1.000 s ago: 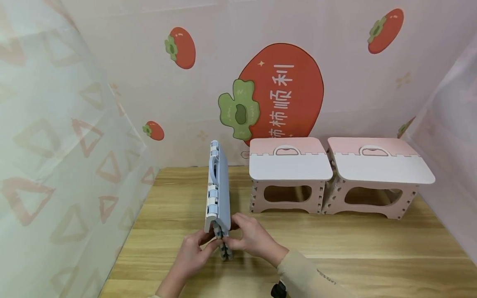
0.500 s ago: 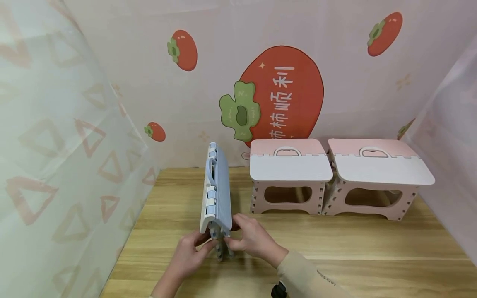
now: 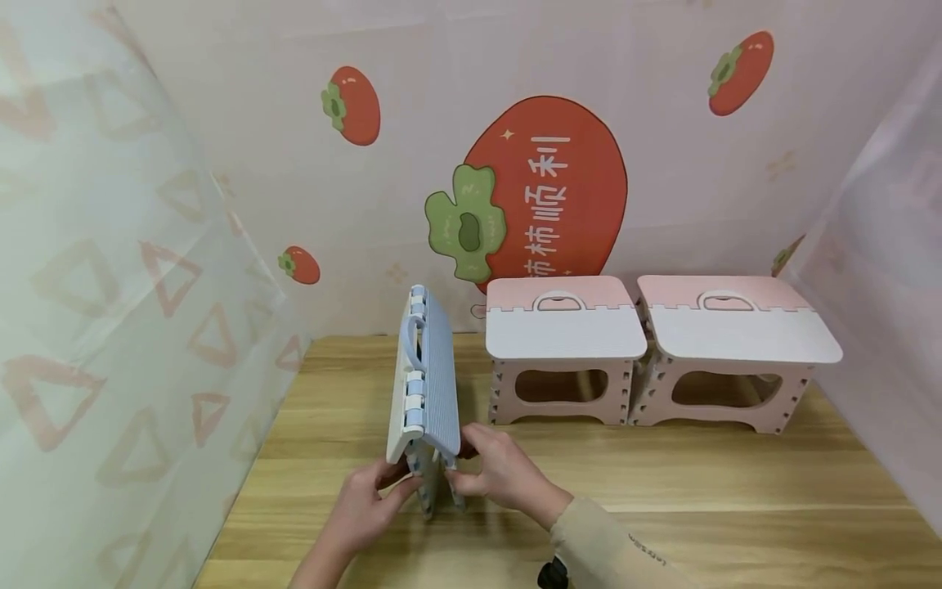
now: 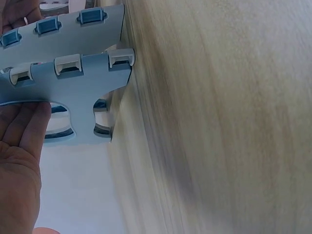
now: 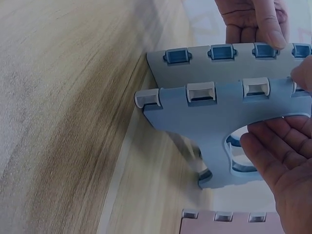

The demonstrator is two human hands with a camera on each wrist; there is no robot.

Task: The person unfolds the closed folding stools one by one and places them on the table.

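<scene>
A blue-and-white folding stool [image 3: 440,368] stands half-folded on the table, its two top halves sloping down from a ridge with a blue carry handle [image 3: 410,343]. My left hand [image 3: 359,505] grips the left leg panel at the near end, thumb on its hinged edge. On the other side my right hand [image 3: 508,473] pinches the right leg panel [image 5: 195,112]. The right wrist view shows its fingers inside the panel's cutout and its thumb on the edge. A narrow gap parts the two panels, visible in the left wrist view beside the left hand's fingers [image 4: 31,129].
Two pink-and-white folding stools, one [image 3: 562,335] in the middle and one [image 3: 739,331] at the right, stand unfolded along the back wall. The wood-grain table [image 3: 625,523] is bounded by a fabric backdrop [image 3: 243,147] with persimmon prints.
The leg panels have spread apart from nearly touching, and the stool's top halves have opened wider. The left hand has moved slightly left with its panel; the right hand has stayed about in place.
</scene>
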